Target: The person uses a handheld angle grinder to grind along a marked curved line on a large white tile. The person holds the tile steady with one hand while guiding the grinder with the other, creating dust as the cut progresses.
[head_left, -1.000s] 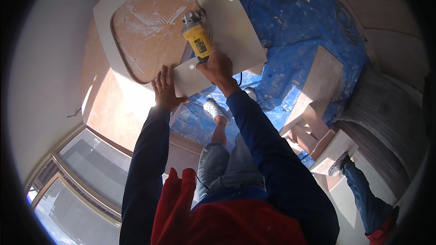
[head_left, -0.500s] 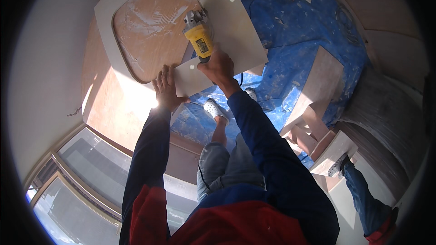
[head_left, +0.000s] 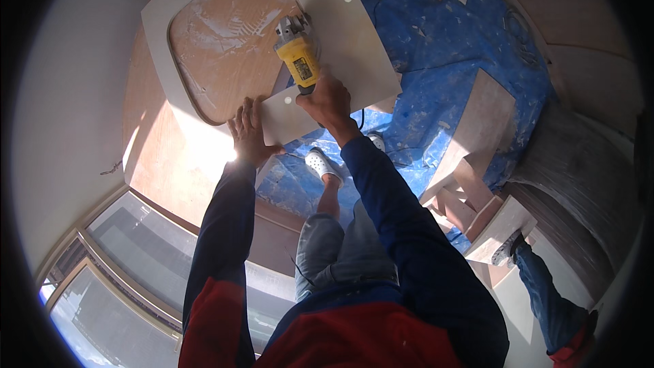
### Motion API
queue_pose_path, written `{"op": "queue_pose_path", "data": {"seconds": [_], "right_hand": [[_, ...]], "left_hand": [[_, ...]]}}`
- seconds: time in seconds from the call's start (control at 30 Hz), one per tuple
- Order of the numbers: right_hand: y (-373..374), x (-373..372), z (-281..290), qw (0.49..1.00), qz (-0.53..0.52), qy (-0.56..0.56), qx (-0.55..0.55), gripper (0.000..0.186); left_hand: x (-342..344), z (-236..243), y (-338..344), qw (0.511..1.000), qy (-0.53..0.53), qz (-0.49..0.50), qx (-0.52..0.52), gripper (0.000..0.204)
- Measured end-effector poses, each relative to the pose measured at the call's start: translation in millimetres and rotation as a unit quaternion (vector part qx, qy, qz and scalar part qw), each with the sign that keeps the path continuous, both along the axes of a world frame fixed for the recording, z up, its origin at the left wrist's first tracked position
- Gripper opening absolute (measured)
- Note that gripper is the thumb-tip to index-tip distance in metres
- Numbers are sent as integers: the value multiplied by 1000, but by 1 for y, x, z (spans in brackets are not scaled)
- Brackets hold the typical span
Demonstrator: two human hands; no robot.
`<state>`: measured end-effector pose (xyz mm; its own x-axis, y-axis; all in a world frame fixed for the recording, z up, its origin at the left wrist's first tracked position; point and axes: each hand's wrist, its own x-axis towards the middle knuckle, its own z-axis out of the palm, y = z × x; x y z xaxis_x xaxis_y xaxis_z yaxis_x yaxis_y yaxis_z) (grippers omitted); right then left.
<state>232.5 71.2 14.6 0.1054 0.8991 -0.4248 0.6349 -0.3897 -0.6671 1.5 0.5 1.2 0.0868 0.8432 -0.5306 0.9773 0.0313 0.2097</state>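
Observation:
My right hand (head_left: pixel 325 102) is wrapped round the rear of a yellow power tool (head_left: pixel 298 58) with a grey metal head. The tool rests on a pale panel (head_left: pixel 351 41) with a large rounded-square opening, through which light wood (head_left: pixel 225 34) with white smears shows. My left hand (head_left: pixel 249 133) lies on the panel's near edge, left of the tool, fingers spread and thumb out to the right. A black cord (head_left: pixel 361 120) hangs near my right hand.
Blue sheeting (head_left: pixel 449 34) covers the floor under my white clogs (head_left: pixel 318 162). Wood offcuts (head_left: pixel 470 129) lie at the right, where another person's jeans-clad leg (head_left: pixel 541 293) has its shoe on a board. Framed glazed panels (head_left: pixel 126 276) are at lower left, beside a pale wall (head_left: pixel 61 109).
The tool, panel and both hands are in nearly the same places, shifted very slightly in the picture. The red cloth of my jacket by my left arm has dropped and moved left.

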Motion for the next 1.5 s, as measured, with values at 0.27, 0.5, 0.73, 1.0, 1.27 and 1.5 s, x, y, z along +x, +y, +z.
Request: {"op": "queue_pose_path", "data": {"seconds": [0.27, 0.5, 0.73, 1.0, 1.27, 1.5], "right_hand": [[-1, 0, 3, 1000, -2, 7, -6, 65], [-3, 1, 5, 1000, -6, 21, 0, 65], [-1, 1, 4, 1000, 1, 11, -22, 68], [0, 0, 4, 1000, 0, 6, -19, 68], [0, 1, 6, 1000, 2, 9, -25, 67], [0, 1, 5, 1000, -1, 16, -19, 64]], "left_hand": [[1, 2, 1, 1000, 22, -10, 6, 163], [-1, -1, 1, 1000, 24, -8, 6, 164], [-2, -2, 1, 1000, 25, -11, 7, 165], [-2, -3, 1, 1000, 24, -9, 7, 166], [-3, -5, 0, 1000, 25, -8, 16, 166], [-2, -3, 1, 1000, 11, -4, 13, 164]]}}
